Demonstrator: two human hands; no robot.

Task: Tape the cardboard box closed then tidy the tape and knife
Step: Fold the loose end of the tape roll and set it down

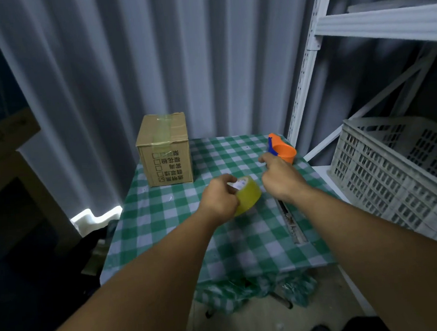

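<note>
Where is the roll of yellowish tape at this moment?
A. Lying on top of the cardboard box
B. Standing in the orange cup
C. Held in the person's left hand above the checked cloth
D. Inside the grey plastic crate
C: the left hand is wrapped around the tape roll over the checked cloth, away from the cardboard box.

Knife [270,146] mostly behind right hand [277,176]

Left hand [218,197] on tape roll [248,195] — taped box [165,149] behind
</note>
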